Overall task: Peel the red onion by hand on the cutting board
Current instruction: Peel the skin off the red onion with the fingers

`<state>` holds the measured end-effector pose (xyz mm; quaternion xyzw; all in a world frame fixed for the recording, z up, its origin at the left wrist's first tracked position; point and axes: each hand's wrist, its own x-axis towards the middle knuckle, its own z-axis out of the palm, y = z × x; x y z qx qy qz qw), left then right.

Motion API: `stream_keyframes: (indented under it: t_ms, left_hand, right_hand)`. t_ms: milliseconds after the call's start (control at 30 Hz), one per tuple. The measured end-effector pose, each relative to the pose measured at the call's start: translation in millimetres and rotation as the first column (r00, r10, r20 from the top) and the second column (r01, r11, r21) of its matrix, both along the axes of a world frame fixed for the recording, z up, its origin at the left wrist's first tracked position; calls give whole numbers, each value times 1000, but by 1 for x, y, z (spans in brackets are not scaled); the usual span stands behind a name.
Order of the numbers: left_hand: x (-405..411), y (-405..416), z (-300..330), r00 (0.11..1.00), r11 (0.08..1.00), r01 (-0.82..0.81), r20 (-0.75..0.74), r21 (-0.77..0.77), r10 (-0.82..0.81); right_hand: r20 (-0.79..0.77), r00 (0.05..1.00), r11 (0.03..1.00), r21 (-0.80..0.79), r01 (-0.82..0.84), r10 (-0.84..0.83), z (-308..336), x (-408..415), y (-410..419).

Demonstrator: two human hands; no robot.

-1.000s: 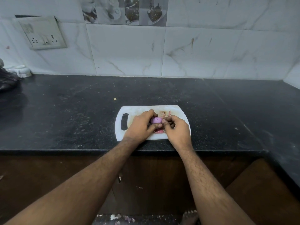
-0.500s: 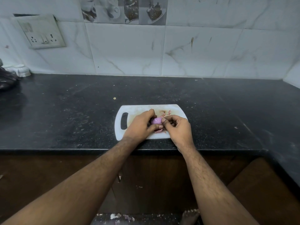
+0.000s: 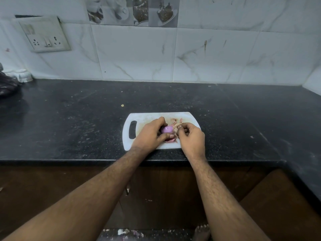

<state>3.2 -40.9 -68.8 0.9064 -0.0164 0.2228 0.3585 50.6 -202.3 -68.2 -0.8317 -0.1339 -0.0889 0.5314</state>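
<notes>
Cutting board [image 3: 145, 119] on countertop [image 3: 69, 119] near its front edge, onion [image 3: 166, 129] on board, socket plate [image 3: 46, 36] far left behind.

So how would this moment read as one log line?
left hand grips small purple-red onion | right hand pinches papery skin strip | over white plastic cutting board | peeling unfinished

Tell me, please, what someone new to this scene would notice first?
The small purple red onion, held by the left hand over the white plastic cutting board near the black stone counter's front edge. The right hand pinches a papery brown skin strip at its side; loose peels lie behind.
</notes>
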Motion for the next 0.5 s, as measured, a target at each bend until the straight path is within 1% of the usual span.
stream_keyframes:
  t_ms: [33, 200, 367, 500]
  left_hand:
    - [0, 0, 0, 1000, 1000, -2, -2, 0, 2]
    - [1, 1, -1, 1000, 1000, 1, -3, -3, -1]
    - [1, 3, -2, 1000, 999, 20, -10, -39, -21]
    - [0, 3, -2, 999, 998, 25, -20, -52, -26]
  right_hand:
    - [4, 1000, 1000, 5, 3, -3, 0, 0, 0]
    - [-22, 996, 995, -25, -92, 91, 0, 2, 0]
    - [-50, 992, 992, 50, -117, 119, -1, 6, -6]
    - [-37, 988, 983, 116, -143, 149, -1, 4, -8]
